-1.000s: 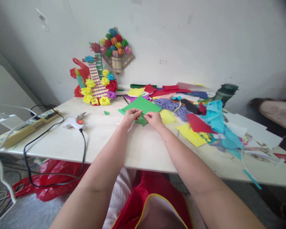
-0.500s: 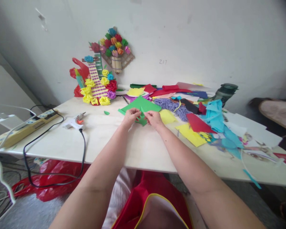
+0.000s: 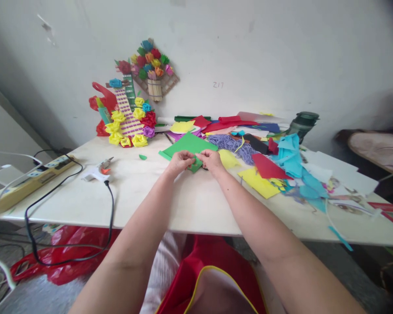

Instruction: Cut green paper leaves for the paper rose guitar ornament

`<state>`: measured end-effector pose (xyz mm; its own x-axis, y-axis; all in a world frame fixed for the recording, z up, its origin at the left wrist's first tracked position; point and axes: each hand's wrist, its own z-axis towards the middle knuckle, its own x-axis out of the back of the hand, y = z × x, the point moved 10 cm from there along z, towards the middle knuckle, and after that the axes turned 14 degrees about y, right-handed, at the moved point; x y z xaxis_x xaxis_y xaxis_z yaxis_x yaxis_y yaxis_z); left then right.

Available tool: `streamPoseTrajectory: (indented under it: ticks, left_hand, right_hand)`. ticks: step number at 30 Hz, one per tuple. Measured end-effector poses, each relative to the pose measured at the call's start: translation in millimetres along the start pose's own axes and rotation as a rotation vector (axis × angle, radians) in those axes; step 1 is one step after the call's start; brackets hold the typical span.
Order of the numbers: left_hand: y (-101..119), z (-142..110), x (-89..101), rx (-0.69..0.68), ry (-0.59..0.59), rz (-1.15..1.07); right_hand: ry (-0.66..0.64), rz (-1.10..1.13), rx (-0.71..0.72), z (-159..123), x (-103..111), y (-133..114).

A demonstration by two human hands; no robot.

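My left hand (image 3: pixel 182 162) and my right hand (image 3: pixel 210 159) meet over the table, fingertips pinched almost together. Between them is a small piece of green paper (image 3: pixel 196 162), partly covered by the fingers; its exact shape is hard to make out. Under and behind both hands lies a larger sheet of green paper (image 3: pixel 187 143), its left edge folded up. Off to the left, a small green paper leaf (image 3: pixel 143 157) rests alone on the white tabletop.
A glue gun (image 3: pixel 98 172) lies left, its black cord looping over the edge beside a power strip (image 3: pixel 32 181). Paper-flower crafts (image 3: pixel 131 113) stand against the wall. Purple shredded paper (image 3: pixel 232 146), coloured scraps (image 3: pixel 271 166) and a dark bottle (image 3: pixel 303 124) fill the right.
The view has swung slightly right, shifting the scene leftward. My right fingertips have come closer to the left ones, and less of the small green piece shows.
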<state>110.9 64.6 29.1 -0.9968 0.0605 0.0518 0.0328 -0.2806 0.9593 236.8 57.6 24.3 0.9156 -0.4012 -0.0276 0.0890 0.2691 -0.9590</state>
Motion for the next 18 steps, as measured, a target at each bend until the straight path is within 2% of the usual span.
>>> streamPoseTrajectory:
  ticks: [5, 10, 15, 18]
  left_hand:
    - [0.4, -0.9, 1.6, 0.025, -0.015, -0.026]
    - [-0.7, -0.1, 2.6, -0.006, -0.032, 0.003]
    - [0.1, -2.2, -1.4, -0.032, -0.066, 0.007]
    - [1.6, -0.2, -0.1, -0.059, -0.039, 0.031]
  right_hand:
    - [0.045, 0.126, -0.080, 2.2, 4.3, 5.5]
    - [0.046, 0.213, -0.162, 1.6, 4.3, 9.1]
    - [0.049, 0.265, -0.193, 1.7, 4.9, 10.3]
    - [0.036, 0.296, -0.198, 0.7, 3.3, 9.5]
